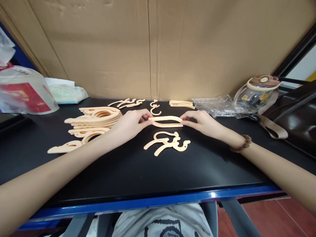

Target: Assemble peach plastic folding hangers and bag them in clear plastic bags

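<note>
1. Left hand [130, 125] and right hand [201, 121] fingers pinched opposite ends of flat beige plastic hanger arm [166, 121], frame centre, just above black counter [123, 171].
2. End grip probably steadied it level.

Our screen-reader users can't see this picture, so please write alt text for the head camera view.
The left hand and right hand pinch the two ends of a curved peach plastic piece over a black table. A stack of similar pieces lies to the left, loose hook-shaped pieces nearer the person, a cardboard wall behind.
</note>
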Available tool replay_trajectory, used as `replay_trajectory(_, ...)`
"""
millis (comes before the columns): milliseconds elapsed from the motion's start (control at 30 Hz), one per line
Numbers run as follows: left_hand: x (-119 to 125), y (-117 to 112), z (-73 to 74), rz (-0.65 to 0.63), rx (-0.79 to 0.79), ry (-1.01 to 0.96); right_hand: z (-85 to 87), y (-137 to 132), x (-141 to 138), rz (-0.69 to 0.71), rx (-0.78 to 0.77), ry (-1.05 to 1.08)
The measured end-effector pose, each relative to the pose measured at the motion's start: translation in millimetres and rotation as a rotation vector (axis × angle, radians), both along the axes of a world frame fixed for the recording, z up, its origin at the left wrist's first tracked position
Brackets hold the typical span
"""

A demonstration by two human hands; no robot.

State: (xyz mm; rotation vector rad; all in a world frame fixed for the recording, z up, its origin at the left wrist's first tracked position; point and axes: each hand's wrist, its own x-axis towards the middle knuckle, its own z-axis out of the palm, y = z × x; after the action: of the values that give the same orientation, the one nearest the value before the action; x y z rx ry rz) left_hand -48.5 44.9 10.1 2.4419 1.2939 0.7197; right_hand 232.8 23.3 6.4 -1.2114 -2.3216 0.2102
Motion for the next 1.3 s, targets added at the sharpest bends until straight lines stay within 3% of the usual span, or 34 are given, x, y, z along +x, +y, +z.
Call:
replay_trajectory(867, 0.0, 0.7, -0.1, 0.005, -0.003, 0.004, -1.1, -1.2, -1.6, -0.006, -0.044, 0.017)
replay_trajectory(1300, 2.4, -2.4, 3.1, -0.011, 0.011, -0.046, -1.6, 2.0, 0.6, 0.063, -0.041, 0.004)
